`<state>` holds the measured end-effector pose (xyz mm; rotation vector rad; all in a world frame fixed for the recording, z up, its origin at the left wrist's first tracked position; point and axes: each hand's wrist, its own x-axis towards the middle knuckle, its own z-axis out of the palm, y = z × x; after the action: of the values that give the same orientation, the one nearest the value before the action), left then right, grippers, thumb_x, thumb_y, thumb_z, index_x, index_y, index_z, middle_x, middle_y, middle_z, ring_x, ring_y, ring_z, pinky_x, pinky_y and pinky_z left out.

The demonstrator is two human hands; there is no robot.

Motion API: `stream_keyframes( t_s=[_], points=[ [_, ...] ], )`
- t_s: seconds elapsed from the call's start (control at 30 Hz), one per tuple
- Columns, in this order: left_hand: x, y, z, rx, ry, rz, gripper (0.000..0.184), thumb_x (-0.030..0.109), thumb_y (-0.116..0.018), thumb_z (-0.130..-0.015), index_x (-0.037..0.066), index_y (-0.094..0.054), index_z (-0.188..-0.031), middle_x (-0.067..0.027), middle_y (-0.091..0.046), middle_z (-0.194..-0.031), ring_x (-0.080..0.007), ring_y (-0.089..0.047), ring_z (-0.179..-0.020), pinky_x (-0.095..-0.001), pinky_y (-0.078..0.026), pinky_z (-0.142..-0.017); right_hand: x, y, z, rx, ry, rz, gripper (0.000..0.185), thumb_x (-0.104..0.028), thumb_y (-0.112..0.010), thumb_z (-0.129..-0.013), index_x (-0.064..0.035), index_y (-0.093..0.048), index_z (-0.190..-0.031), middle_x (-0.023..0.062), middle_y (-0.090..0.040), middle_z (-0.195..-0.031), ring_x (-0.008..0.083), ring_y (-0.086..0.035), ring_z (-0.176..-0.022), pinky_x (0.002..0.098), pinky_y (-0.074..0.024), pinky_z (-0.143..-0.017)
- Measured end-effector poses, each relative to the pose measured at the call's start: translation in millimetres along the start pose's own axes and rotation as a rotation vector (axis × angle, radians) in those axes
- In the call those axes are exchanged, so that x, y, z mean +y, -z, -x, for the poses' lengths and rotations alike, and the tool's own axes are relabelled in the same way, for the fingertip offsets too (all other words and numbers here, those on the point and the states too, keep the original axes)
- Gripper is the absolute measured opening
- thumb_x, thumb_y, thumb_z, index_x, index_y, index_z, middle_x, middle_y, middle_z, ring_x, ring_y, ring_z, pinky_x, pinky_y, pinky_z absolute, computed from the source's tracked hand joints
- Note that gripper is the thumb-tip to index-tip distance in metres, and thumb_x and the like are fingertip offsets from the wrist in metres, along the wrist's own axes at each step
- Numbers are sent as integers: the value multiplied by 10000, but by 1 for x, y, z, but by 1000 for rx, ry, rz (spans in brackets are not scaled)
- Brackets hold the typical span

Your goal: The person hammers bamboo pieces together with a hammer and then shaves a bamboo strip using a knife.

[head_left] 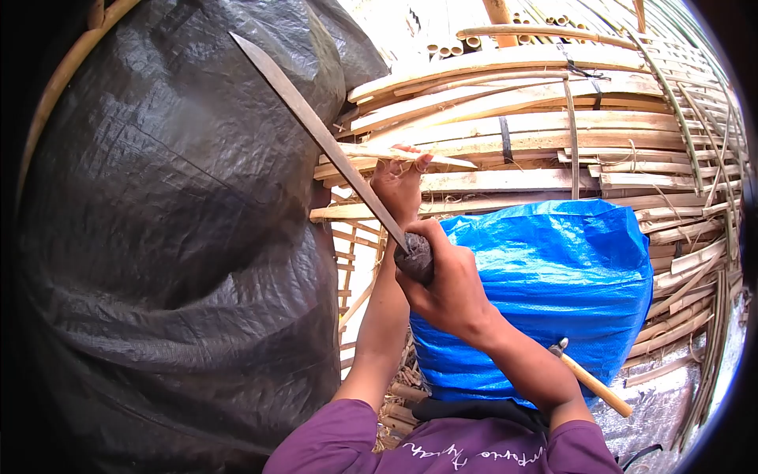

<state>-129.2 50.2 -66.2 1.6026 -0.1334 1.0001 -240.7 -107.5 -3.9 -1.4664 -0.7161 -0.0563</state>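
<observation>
My right hand [450, 280] is closed around the dark, wrapped handle of a machete [316, 126]. Its long blade slants up and to the left, crossing in front of my left forearm. Farther out, my left hand [397, 189] grips a pale, pointed bamboo strip [450, 161], which lies roughly crosswise with its tapered tip to the right. Part of the strip passes behind the blade. Just beyond and beside that hand are stacked split bamboo pieces [537, 142].
A black tarp [181, 205] covers a bulky shape on the left. A blue tarp-covered bundle [545, 276] stands at right, with a wooden-handled hammer [596, 385] by its near side. Bamboo slats [671, 316] line the right, and cut bamboo tubes [450, 50] lie at the back.
</observation>
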Motion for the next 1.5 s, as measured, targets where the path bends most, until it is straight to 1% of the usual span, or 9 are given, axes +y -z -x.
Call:
stream_keyframes(
  t_s=[0.57,0.63,0.93,0.97,1.0,1.17,1.37,1.4,1.5],
  points=[
    [-6,10,1,32,-5,39,293,-77,-763,-745,16,-612,-979,-79,-651,-897,-152,-636,-827,-263,-552,-706,18,-4,-5,-21,-92,-58,288,-11,-637,-746,-7,-503,-1002,168,-590,-679,296,-632,-601,357,-466,-562],
    [-1,9,1,66,-3,24,255,-5,-784,-758,31,-615,-944,-49,-655,-849,-124,-635,-811,-248,-534,-716,21,-1,-9,-64,-190,-90,299,-37,-605,-750,2,-483,-1020,268,-617,-737,459,-613,-738,492,-476,-626],
    [-5,7,4,75,-69,-15,424,-17,-792,-748,11,-533,-1082,-77,-653,-928,-147,-629,-899,-278,-516,-790,41,-2,-13,17,-281,-73,282,-64,-613,-761,12,-485,-1000,289,-609,-748,482,-605,-778,483,-479,-636],
    [-12,11,3,40,-118,-28,492,-35,-783,-749,12,-486,-1139,-87,-639,-991,-178,-621,-957,-321,-524,-838,42,-3,-15,32,-291,-62,281,-75,-645,-779,10,-503,-1006,232,-617,-735,368,-621,-717,423,-483,-629],
    [-9,12,4,-32,-110,-5,555,-19,-766,-770,34,-438,-1214,-113,-605,-1081,-214,-601,-1023,-364,-519,-881,43,-3,-15,45,-303,-54,282,-85,-678,-797,8,-521,-1012,176,-625,-721,254,-637,-656,363,-487,-622],
    [2,23,12,-200,-65,444,725,350,-614,-899,247,-180,-1471,-142,-316,-1456,-352,-424,-1285,-609,-397,-1011,44,1,-22,43,-285,-32,283,-104,-683,-799,7,-527,-1008,191,-628,-732,272,-649,-671,368,-489,-628],
    [86,15,-16,273,-264,220,626,501,-359,-972,180,-179,-1479,-170,-423,-1413,-300,-356,-1345,-515,-274,-1085,54,-13,-13,64,-264,-23,307,-127,-703,-788,4,-526,-1002,213,-633,-767,321,-656,-713,381,-493,-650],
    [99,5,-28,514,-359,204,526,463,-347,-990,102,-315,-1371,-158,-615,-1087,-250,-583,-1025,-410,-459,-886,56,-15,-11,58,-298,-39,307,-126,-706,-786,4,-524,-997,213,-633,-771,324,-655,-717,382,-493,-653],
    [114,21,-36,361,-303,163,375,397,-372,-1001,81,-419,-1197,-50,-531,-653,-135,-474,-526,-265,-410,-514,63,-19,-2,51,-353,-69,302,-127,-711,-786,1,-519,-982,197,-633,-766,306,-647,-699,374,-493,-651]
  ],
)
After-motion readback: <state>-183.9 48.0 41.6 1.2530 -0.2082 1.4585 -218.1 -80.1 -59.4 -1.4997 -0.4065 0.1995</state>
